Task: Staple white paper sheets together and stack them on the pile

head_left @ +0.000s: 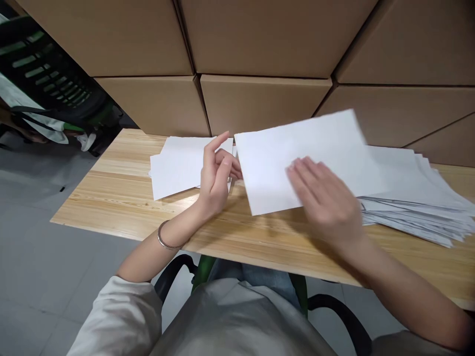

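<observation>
Head view: your right hand (328, 205) is on the white sheet (267, 173), fingers laid flat and close together across its upper face, a bit right of the middle; the hand is motion-blurred. Thumb is hidden, so can't tell if you're pinching the sheet or just pressing on it. The sheet sits in front of you over the middle of the wooden table (111, 198), slightly skewed, near edge lower on its left; its right end overlaps the paper stack (419, 193) and is smeared by blur. Your left hand (217, 180) is just beside the sheet's left edge, palm turned toward it, index finger raised, other fingers loosely curled, nothing visibly clasped. Can't tell if those fingertips touch the edge. Bracelet (163, 237) on your left wrist. Behind and left of that hand, a few loose papers (176, 165) overlap on the table. The stack on your right is thicker, layers fanned unevenly toward the right. Cardboard boxes (265, 104) stand in rows along the table's far side. You're seated; a black chair armrest (345, 316) shows below the near edge. Far left: a slotted black backrest (52, 74) and a white shoe (87, 142), both above the grey floor (29, 257).
</observation>
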`<state>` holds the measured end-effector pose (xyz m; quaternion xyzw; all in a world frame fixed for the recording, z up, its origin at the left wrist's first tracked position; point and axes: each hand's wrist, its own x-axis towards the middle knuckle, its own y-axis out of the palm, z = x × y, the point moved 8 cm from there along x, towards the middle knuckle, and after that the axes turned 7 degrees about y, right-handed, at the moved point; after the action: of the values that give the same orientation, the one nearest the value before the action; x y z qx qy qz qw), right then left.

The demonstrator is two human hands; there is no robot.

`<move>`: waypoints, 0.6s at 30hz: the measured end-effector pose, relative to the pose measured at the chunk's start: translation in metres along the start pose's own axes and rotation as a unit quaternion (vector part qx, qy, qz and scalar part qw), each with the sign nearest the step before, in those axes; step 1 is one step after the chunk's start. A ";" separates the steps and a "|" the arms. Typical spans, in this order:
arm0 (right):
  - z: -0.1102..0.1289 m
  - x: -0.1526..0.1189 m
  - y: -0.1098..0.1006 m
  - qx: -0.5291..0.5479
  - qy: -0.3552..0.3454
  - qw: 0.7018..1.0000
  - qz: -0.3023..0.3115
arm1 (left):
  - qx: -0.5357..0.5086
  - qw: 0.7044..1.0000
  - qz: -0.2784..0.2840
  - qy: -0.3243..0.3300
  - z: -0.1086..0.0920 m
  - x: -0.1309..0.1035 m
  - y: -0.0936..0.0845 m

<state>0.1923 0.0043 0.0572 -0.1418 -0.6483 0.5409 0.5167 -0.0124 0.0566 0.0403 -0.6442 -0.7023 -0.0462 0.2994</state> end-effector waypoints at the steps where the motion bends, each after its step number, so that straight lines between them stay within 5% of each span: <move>1: -0.009 0.000 -0.011 -0.011 -0.012 1.000 -0.010 | 0.019 1.000 0.006 0.009 0.001 0.003 -0.001; 3: -0.033 -0.004 -0.028 -0.044 -0.011 0.999 -0.009 | 0.101 0.994 0.023 0.032 0.002 0.009 -0.001; 7: -0.107 -0.022 -0.045 -0.110 0.116 0.987 -0.012 | 0.319 0.943 0.064 0.076 0.007 0.018 0.003; 11: -0.167 -0.044 -0.037 -0.152 0.241 0.958 0.036 | 0.417 0.899 0.108 0.075 0.015 0.021 0.009; 18: -0.197 -0.053 -0.014 -0.107 0.312 0.935 0.134 | 0.460 0.879 0.121 0.038 0.025 0.020 0.006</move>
<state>0.3827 0.0687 0.0184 -0.4432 -0.4838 0.4612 0.5973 -0.0154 0.0865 0.0277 -0.5118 -0.5495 0.2938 0.5914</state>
